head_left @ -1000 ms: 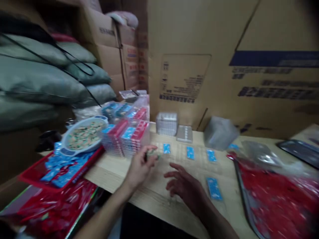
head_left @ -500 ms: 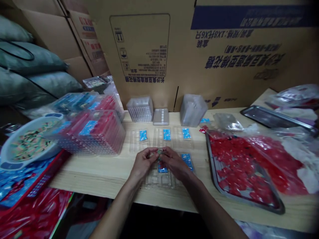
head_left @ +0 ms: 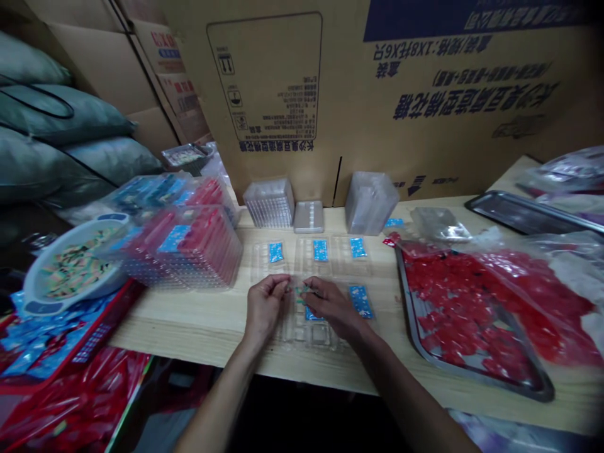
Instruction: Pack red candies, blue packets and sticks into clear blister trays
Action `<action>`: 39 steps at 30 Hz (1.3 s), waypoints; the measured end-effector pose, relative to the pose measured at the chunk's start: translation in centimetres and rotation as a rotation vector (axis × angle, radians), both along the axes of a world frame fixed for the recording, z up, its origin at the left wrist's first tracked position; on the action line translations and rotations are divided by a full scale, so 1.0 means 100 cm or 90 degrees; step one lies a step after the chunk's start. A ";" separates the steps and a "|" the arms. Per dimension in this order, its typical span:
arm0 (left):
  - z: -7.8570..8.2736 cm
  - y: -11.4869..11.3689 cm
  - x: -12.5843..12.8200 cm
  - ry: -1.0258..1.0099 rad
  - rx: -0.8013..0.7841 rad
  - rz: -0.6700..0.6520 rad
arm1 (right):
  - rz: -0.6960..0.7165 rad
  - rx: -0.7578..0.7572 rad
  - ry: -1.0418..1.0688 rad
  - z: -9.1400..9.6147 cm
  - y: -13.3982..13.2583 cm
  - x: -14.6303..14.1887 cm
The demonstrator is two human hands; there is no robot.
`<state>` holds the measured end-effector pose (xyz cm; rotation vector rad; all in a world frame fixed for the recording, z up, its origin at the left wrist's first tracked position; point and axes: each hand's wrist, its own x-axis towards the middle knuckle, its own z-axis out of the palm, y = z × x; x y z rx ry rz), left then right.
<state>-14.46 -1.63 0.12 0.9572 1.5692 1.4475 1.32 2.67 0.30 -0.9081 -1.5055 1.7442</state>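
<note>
Where left hand (head_left: 263, 306) meets right hand (head_left: 331, 308), a green piece (head_left: 302, 290) lies crosswise.

Dim light, faint shadow under right hand (head_left: 333, 308), warped edges

Left hand (head_left: 264, 308) and right hand (head_left: 333, 308) bare, like the slim left forearm (head_left: 217, 399) and right forearm (head_left: 406, 396)

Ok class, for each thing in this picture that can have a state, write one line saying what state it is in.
Left hand: fingers curled, raised beside the small piece.
Right hand: pinching a small piece.
Lower plastic tray: under both hands, blue packets inside.
Upper plastic trays: in a row, one blue packet each.
White bowl: filled with small pieces.
Metal tray: loaded with red pieces, plastic bag partly over it.
</note>
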 end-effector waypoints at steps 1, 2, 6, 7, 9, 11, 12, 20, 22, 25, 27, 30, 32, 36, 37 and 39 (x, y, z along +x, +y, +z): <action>0.003 0.000 -0.001 0.045 0.014 -0.015 | -0.001 0.034 -0.022 0.000 -0.001 -0.002; 0.006 -0.002 -0.001 0.084 0.029 -0.045 | -0.002 0.073 -0.044 0.000 -0.001 -0.005; 0.016 -0.009 0.003 0.245 0.112 -0.188 | 0.004 0.221 -0.150 -0.006 0.000 -0.012; 0.016 -0.011 0.004 0.279 0.124 -0.192 | 0.002 0.240 -0.179 -0.007 0.001 -0.013; 0.013 -0.014 0.005 0.300 0.118 -0.171 | -0.006 0.248 -0.221 -0.007 0.000 -0.015; 0.008 -0.014 0.004 0.274 0.093 -0.138 | 0.002 0.228 -0.227 -0.004 -0.001 -0.015; 0.006 -0.014 0.003 0.263 0.084 -0.129 | 0.016 0.211 -0.216 -0.002 -0.001 -0.014; 0.008 -0.012 -0.028 0.434 0.050 -0.263 | 0.120 0.158 -0.129 -0.003 0.004 -0.001; 0.009 -0.011 -0.040 0.475 0.041 -0.189 | 0.092 0.182 -0.153 -0.004 0.008 0.003; 0.010 -0.009 -0.052 0.355 0.036 -0.054 | 0.093 0.114 -0.119 0.001 0.011 0.009; 0.010 -0.007 -0.050 0.189 0.037 -0.033 | 0.104 0.032 -0.061 0.006 0.010 0.009; 0.010 -0.006 -0.037 -0.038 0.005 -0.046 | 0.093 -0.033 0.010 0.012 0.005 0.001; 0.010 -0.006 -0.026 -0.124 -0.028 -0.025 | 0.069 -0.034 0.034 0.011 0.001 -0.007; 0.011 -0.007 -0.008 -0.150 -0.035 0.012 | 0.025 -0.024 0.032 0.003 -0.001 -0.018; 0.011 -0.009 -0.005 -0.144 -0.028 0.000 | 0.006 -0.018 0.024 0.000 -0.001 -0.020; 0.012 -0.012 0.000 -0.122 -0.013 -0.039 | -0.032 0.001 0.004 -0.003 0.000 -0.022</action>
